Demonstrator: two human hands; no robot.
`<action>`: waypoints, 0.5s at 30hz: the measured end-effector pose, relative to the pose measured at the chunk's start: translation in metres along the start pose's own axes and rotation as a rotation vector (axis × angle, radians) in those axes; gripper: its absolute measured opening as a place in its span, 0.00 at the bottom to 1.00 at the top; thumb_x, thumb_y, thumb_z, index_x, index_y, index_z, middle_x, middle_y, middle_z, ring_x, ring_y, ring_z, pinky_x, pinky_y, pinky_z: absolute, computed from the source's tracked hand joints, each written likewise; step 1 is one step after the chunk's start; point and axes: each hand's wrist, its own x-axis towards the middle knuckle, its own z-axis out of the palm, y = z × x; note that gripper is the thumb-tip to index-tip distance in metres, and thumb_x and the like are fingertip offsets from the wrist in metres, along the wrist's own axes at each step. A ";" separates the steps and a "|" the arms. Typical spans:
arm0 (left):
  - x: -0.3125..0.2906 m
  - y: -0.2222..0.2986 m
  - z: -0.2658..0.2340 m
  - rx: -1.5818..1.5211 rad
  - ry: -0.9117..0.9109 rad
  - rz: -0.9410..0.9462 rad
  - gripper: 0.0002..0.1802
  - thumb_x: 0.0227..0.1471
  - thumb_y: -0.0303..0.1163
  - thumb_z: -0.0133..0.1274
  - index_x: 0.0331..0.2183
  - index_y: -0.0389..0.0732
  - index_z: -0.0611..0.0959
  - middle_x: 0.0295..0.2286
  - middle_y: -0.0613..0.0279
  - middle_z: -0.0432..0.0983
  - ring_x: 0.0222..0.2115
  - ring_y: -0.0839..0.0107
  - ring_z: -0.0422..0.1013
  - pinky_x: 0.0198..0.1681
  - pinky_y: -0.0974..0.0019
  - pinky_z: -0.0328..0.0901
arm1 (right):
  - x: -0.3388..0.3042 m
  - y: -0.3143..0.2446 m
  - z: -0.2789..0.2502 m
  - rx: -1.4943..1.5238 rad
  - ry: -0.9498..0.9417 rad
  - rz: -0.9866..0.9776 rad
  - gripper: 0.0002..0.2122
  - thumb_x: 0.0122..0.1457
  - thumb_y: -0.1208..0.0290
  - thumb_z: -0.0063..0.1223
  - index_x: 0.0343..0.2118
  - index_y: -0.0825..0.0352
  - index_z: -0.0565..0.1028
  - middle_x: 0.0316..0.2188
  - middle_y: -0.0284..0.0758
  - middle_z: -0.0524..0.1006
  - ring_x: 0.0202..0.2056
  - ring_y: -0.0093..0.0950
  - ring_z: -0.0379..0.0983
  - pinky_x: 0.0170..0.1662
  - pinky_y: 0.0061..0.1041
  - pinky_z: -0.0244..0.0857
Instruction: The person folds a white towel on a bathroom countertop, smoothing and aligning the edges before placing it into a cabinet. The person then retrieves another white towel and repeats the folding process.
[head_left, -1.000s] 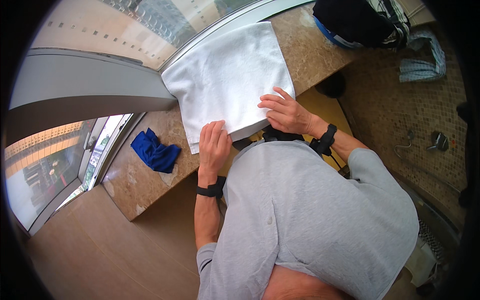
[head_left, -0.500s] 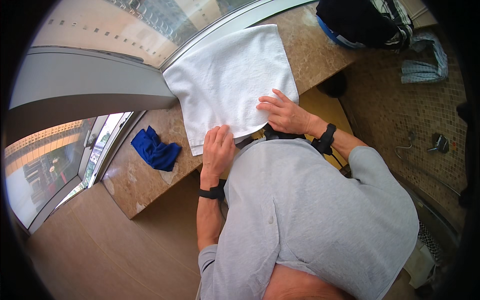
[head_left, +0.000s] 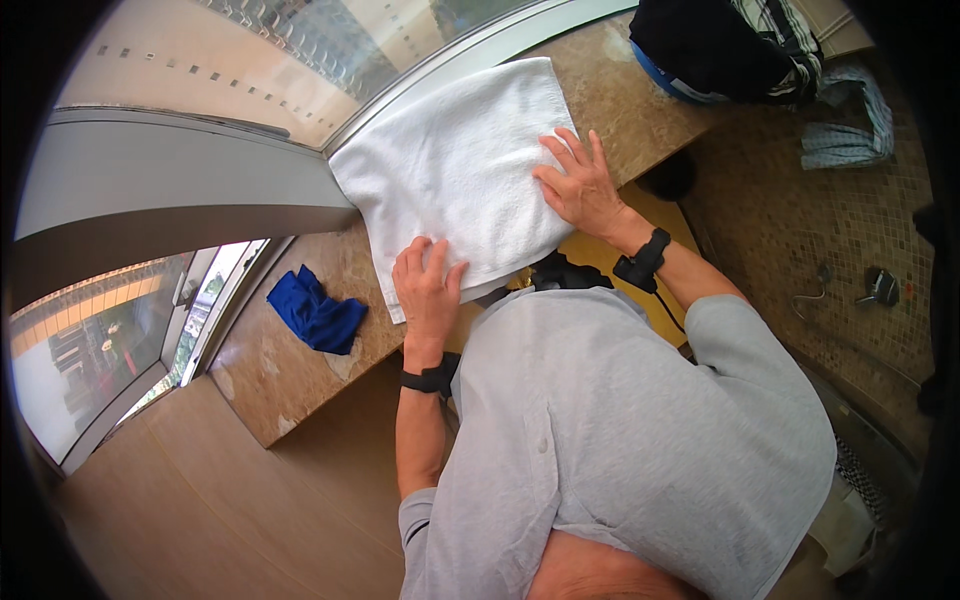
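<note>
A white towel (head_left: pixel 460 150) lies spread over the brown marble ledge (head_left: pixel 610 90) by the window, its near edge hanging a little past the ledge toward me. My left hand (head_left: pixel 428 285) rests on the towel's near left part with its fingers spread. On the towel's right edge lies my right hand (head_left: pixel 580 185), fingers apart and pressing on the cloth. Neither hand grips anything. To the left of the towel a crumpled dark blue cloth (head_left: pixel 316 310) sits on the same ledge, away from both hands.
At the far right of the ledge is a heap of black clothing (head_left: pixel 710 45) in a blue-rimmed container. A grey-blue checked cloth (head_left: pixel 848 125) hangs by the mosaic-tiled area. A window frame post (head_left: pixel 180 165) stands beyond the ledge's left part.
My right hand has moved up and to the right along the towel's right edge, its fingers spreading. My left hand has shifted slightly up, its fingers further apart.
</note>
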 end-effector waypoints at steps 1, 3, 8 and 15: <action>0.001 -0.001 0.002 -0.026 -0.016 -0.052 0.24 0.50 0.35 0.73 0.49 0.42 0.85 0.51 0.53 0.76 0.51 0.51 0.72 0.55 0.49 0.65 | 0.006 0.001 0.000 -0.023 0.007 0.007 0.08 0.60 0.68 0.67 0.41 0.58 0.84 0.66 0.43 0.71 0.72 0.47 0.60 0.69 0.67 0.51; 0.011 0.004 0.011 0.008 0.000 -0.042 0.25 0.49 0.37 0.74 0.49 0.42 0.86 0.50 0.54 0.76 0.49 0.51 0.73 0.52 0.50 0.67 | 0.019 0.005 0.001 -0.064 0.017 0.022 0.06 0.59 0.68 0.68 0.39 0.59 0.85 0.66 0.44 0.71 0.71 0.48 0.60 0.70 0.66 0.50; 0.018 0.012 0.009 0.022 -0.062 -0.024 0.24 0.49 0.36 0.75 0.48 0.43 0.87 0.48 0.54 0.77 0.47 0.52 0.74 0.49 0.51 0.69 | 0.028 0.019 0.009 0.012 -0.007 -0.008 0.07 0.55 0.68 0.71 0.35 0.61 0.86 0.68 0.43 0.70 0.73 0.49 0.58 0.71 0.64 0.51; 0.000 0.002 -0.010 -0.097 -0.235 0.056 0.21 0.47 0.33 0.74 0.43 0.40 0.85 0.50 0.54 0.77 0.49 0.51 0.73 0.50 0.51 0.69 | -0.001 -0.021 -0.041 0.297 -0.290 -0.277 0.14 0.49 0.63 0.78 0.32 0.64 0.83 0.68 0.42 0.70 0.74 0.44 0.58 0.73 0.57 0.55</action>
